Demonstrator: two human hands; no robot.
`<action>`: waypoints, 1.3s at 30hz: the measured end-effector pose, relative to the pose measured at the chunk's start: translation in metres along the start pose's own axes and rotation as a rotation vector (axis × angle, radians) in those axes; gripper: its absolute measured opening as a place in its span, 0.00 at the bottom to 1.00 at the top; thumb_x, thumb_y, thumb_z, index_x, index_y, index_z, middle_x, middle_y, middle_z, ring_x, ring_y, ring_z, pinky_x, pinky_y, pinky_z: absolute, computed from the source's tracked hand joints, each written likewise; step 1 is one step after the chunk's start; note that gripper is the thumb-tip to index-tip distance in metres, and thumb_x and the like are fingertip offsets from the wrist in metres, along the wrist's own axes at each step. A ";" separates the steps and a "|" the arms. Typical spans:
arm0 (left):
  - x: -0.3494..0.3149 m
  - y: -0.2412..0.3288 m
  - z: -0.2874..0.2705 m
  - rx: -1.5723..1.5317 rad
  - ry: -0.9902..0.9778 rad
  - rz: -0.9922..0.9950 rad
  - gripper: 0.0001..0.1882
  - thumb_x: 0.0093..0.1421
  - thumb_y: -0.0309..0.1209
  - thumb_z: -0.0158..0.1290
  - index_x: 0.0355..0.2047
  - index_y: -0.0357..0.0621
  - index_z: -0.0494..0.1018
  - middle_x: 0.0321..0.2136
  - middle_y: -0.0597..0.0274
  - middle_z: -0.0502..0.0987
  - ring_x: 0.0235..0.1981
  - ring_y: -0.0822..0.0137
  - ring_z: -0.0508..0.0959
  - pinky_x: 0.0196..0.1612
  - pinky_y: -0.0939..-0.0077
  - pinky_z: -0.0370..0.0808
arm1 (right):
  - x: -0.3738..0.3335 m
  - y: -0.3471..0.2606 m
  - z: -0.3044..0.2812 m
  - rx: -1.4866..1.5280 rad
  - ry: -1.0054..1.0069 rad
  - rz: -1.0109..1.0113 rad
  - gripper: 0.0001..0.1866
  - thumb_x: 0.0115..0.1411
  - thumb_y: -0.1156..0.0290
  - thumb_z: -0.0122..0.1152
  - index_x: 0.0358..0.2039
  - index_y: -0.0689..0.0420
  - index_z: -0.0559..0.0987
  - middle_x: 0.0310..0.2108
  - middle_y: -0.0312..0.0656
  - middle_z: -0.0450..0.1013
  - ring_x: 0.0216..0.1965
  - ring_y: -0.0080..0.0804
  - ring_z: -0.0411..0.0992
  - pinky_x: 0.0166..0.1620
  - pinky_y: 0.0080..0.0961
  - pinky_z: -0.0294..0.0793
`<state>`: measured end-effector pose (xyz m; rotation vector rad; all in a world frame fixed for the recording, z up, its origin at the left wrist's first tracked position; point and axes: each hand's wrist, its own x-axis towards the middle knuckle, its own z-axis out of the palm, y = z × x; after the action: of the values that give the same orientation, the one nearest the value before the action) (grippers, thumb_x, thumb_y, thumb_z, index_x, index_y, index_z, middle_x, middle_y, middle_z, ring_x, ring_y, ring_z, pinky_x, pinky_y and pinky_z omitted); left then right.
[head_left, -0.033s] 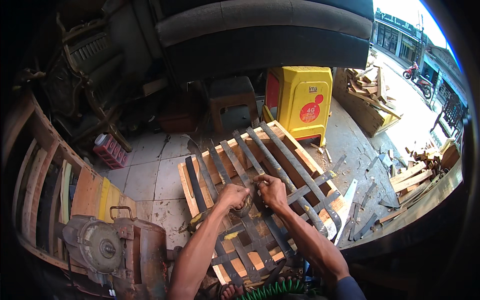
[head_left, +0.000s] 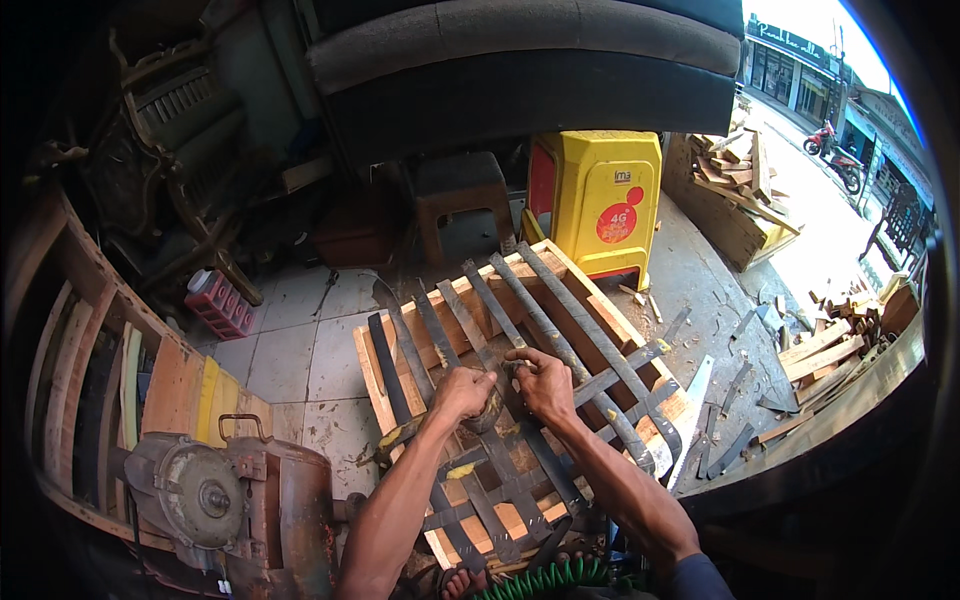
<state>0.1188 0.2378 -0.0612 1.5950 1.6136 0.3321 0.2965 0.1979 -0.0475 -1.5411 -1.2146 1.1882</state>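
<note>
- The fingers of the left hand (head_left: 460,393) curl inward over the middle of the webbing; whether they are clamped on a strap cannot be told.
- Just beside it, the right hand (head_left: 545,385) has its fingers bent, with the index finger toward the left hand; what lies between its fingertips is too small to tell.
- Beneath both hands, dark straps (head_left: 388,367) run lengthwise over a pale wooden frame (head_left: 597,297), which sits on the floor before the person; others cross them toward the near end.
- A handsaw (head_left: 695,410) lies along the frame's right side, while a bare foot (head_left: 465,582) and a green coiled hose (head_left: 545,578) show at its near edge.
- Just past the far corner stands a yellow plastic stool (head_left: 600,190), with a dark stool (head_left: 460,185) to its left.
- At lower left, a rusty tank (head_left: 300,500) stands beside a round-faced motor (head_left: 205,490); farther back, a red container (head_left: 218,303) rests on pale tiles.
- Wood offcuts (head_left: 820,345) lie heaped at right, a long dark padded seat (head_left: 530,90) spans the background, and a red motorbike (head_left: 833,160) is parked in the sunlit street.
</note>
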 end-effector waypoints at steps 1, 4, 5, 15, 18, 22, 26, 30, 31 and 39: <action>-0.015 0.020 0.004 0.232 0.163 0.145 0.21 0.66 0.47 0.54 0.39 0.41 0.83 0.25 0.50 0.83 0.31 0.52 0.83 0.36 0.58 0.76 | -0.004 0.003 -0.007 0.072 0.069 -0.091 0.17 0.64 0.65 0.59 0.47 0.62 0.82 0.26 0.40 0.81 0.21 0.24 0.76 0.25 0.25 0.75; -0.036 0.029 0.010 0.182 0.233 0.133 0.21 0.65 0.44 0.53 0.32 0.37 0.82 0.32 0.39 0.82 0.40 0.42 0.82 0.46 0.52 0.76 | -0.015 -0.023 -0.022 0.126 0.050 -0.131 0.21 0.63 0.61 0.62 0.49 0.65 0.79 0.27 0.45 0.82 0.21 0.25 0.77 0.26 0.25 0.77; -0.035 0.034 0.007 0.171 0.191 0.052 0.21 0.63 0.46 0.56 0.34 0.37 0.82 0.32 0.41 0.83 0.39 0.46 0.83 0.45 0.55 0.77 | -0.010 -0.028 -0.022 -0.082 0.027 -0.070 0.22 0.63 0.59 0.61 0.48 0.66 0.79 0.29 0.50 0.81 0.24 0.32 0.79 0.28 0.30 0.78; -0.024 0.007 0.025 0.078 0.285 0.055 0.22 0.60 0.46 0.60 0.42 0.38 0.76 0.31 0.48 0.83 0.37 0.51 0.84 0.41 0.60 0.78 | 0.001 -0.028 -0.006 -0.605 -0.491 0.188 0.32 0.68 0.43 0.46 0.36 0.64 0.80 0.28 0.43 0.79 0.22 0.28 0.77 0.26 0.31 0.78; -0.034 0.017 0.026 0.014 0.307 0.071 0.22 0.61 0.46 0.60 0.45 0.40 0.74 0.33 0.47 0.83 0.39 0.50 0.83 0.42 0.59 0.77 | 0.025 -0.011 -0.001 -0.630 -0.588 0.275 0.31 0.71 0.45 0.41 0.33 0.62 0.79 0.23 0.38 0.75 0.20 0.26 0.74 0.25 0.33 0.77; -0.040 0.013 0.040 -0.026 0.477 0.051 0.17 0.63 0.40 0.57 0.45 0.41 0.73 0.32 0.54 0.84 0.39 0.56 0.83 0.43 0.63 0.77 | 0.011 -0.031 -0.006 -0.171 -0.470 0.443 0.29 0.75 0.48 0.37 0.45 0.63 0.75 0.35 0.42 0.74 0.20 0.27 0.75 0.17 0.21 0.71; -0.054 0.025 0.047 -0.191 0.551 0.052 0.12 0.65 0.32 0.52 0.45 0.39 0.70 0.31 0.51 0.80 0.36 0.54 0.82 0.41 0.60 0.76 | 0.015 -0.027 -0.001 -0.018 -0.451 0.464 0.31 0.75 0.46 0.34 0.48 0.64 0.73 0.36 0.43 0.76 0.20 0.23 0.73 0.18 0.18 0.68; -0.050 0.011 0.062 -0.225 0.652 0.178 0.10 0.66 0.30 0.49 0.44 0.38 0.68 0.32 0.50 0.77 0.34 0.53 0.80 0.39 0.59 0.75 | 0.018 -0.017 0.005 0.208 -0.207 0.526 0.22 0.73 0.53 0.49 0.44 0.63 0.76 0.28 0.42 0.74 0.22 0.26 0.73 0.20 0.22 0.69; -0.050 0.008 0.062 -0.240 0.652 0.191 0.08 0.67 0.30 0.48 0.43 0.40 0.68 0.31 0.51 0.77 0.33 0.54 0.80 0.38 0.59 0.74 | 0.024 -0.015 0.008 0.245 -0.162 0.519 0.20 0.70 0.56 0.57 0.41 0.64 0.77 0.24 0.41 0.72 0.21 0.26 0.71 0.19 0.25 0.68; -0.056 -0.003 0.060 -0.183 0.671 0.193 0.08 0.70 0.32 0.45 0.42 0.40 0.69 0.34 0.46 0.79 0.37 0.45 0.81 0.41 0.54 0.74 | 0.037 -0.013 0.020 0.367 -0.026 0.621 0.20 0.66 0.57 0.63 0.41 0.65 0.75 0.21 0.39 0.69 0.18 0.26 0.65 0.17 0.25 0.57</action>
<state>0.1504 0.1648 -0.0804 1.5862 1.8361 1.1843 0.2777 0.2374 -0.0456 -1.6611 -0.4822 1.7163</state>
